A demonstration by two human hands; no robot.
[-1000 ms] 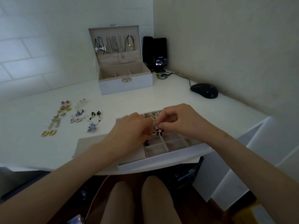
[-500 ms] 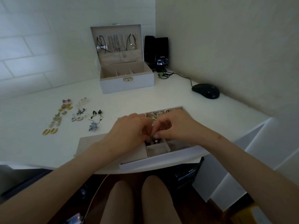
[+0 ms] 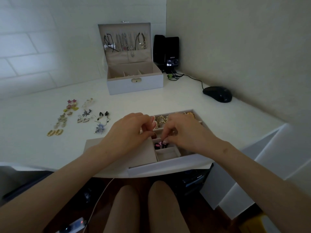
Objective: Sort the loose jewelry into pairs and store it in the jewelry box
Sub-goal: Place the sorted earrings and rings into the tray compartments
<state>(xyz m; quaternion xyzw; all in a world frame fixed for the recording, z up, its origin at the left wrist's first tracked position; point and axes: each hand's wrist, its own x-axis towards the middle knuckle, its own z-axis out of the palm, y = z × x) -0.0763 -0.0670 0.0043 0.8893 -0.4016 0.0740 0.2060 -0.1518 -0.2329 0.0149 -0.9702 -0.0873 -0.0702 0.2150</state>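
Two hands meet over the tray. The right hand's fingers narrow to a pinch on a pink earring in the cell just under them. The left hand curls beside it, its hold unclear. Loose pairs lie on the bench, well left of both.

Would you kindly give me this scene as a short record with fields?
tray: desk's near edge; rear compartments hold gold and pearl pieces
left hand: over tray's left side, fingers curled, contents unclear
right hand: pinches pink and black earrings in a middle compartment
loose jewelry: paired on desk, left of tray
jewelry box: open, at the back
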